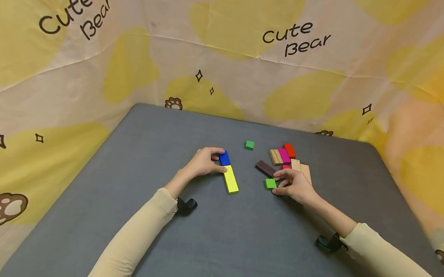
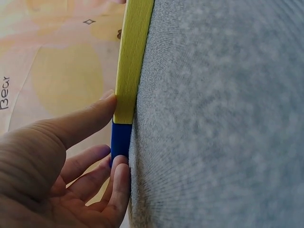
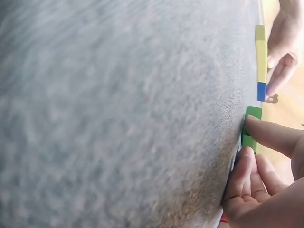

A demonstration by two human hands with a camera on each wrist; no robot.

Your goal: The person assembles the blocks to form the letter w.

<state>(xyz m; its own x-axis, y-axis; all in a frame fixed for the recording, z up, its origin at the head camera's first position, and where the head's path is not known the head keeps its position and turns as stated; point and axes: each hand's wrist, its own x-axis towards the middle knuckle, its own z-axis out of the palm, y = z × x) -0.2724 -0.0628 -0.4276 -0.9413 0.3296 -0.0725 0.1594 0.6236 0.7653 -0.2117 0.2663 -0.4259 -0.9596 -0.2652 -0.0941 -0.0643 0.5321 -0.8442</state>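
Note:
A blue block (image 1: 225, 158) and a longer yellow block (image 1: 231, 180) lie end to end in one line on the grey table. My left hand (image 1: 204, 162) holds them around the seam, with its thumb on the yellow block and its index finger by the far end of the blue one. To the right, a small light green block (image 1: 270, 183) is between the thumb and fingers of my right hand (image 1: 295, 186). A dark brown block (image 1: 265, 168) lies just beyond, close to the right index fingertip. In the right wrist view, the thumb partly hides the green.
A darker green block (image 1: 249, 145) stands alone farther back. Behind the right hand are a striped wooden block (image 1: 276, 157), a magenta block (image 1: 284, 156), a red block (image 1: 289, 150) and pale wooden blocks (image 1: 306, 173), partly covered. Patterned cloth (image 1: 226, 51) hangs behind the table (image 1: 216, 247).

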